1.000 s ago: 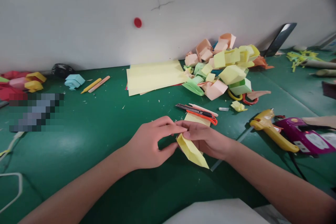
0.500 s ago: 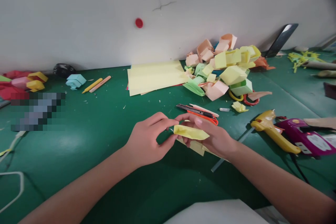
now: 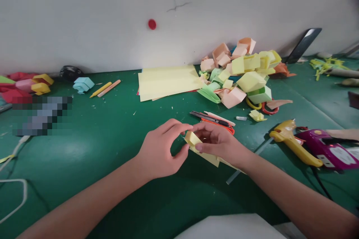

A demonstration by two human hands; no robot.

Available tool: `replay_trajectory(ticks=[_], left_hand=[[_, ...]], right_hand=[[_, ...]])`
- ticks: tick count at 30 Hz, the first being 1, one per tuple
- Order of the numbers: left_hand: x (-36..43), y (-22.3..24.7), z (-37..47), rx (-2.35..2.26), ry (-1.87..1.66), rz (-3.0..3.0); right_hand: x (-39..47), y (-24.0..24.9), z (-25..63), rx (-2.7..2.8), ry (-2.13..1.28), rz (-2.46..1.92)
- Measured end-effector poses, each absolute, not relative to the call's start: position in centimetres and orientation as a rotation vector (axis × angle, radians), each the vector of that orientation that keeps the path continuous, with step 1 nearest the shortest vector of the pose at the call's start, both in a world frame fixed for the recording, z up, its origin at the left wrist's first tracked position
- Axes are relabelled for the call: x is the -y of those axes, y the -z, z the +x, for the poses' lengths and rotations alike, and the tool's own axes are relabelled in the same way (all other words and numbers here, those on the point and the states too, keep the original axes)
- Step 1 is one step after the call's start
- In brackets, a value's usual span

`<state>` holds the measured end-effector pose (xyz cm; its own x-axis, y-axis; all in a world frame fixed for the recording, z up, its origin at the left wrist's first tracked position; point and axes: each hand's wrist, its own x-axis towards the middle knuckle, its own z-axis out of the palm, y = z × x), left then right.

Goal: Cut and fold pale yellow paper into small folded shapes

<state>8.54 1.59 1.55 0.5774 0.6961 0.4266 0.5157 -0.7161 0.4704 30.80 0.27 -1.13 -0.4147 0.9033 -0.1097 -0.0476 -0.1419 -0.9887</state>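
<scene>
Pale yellow folded paper [image 3: 192, 139] slants down and rightward from the fingertips of my left hand [image 3: 160, 150] to the thumb of my right hand [image 3: 221, 143], above the green counter [image 3: 117, 127]. My right, nearer, grasps it, fingers curled; my left arches around its end, whether pinching I cannot tell.

Left hand [image 3: 159, 151] and right hand [image 3: 223, 143] curl close, forearms [image 3: 112, 190] slanting inward.
</scene>
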Motion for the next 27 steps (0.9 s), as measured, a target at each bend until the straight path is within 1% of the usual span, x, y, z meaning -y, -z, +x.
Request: replay_trajectory(ticks=[9,20,27], left_hand=[[-2.1,-0.9,8.6,-0.923,-1.053,2.700],[-1.9,-0.6,8.6,-0.951,-1.150,2.944],[-1.8,-1.2,8.4,-0.780,-1.297,3.077]], right_hand=[[-0.4,1.2,30.7,1.407,-1.645,-0.987],[0.0,0.7,30.2,1.388,-1.682,-0.976],[1.0,1.3,29.2,1.380,-1.766,-0.901]])
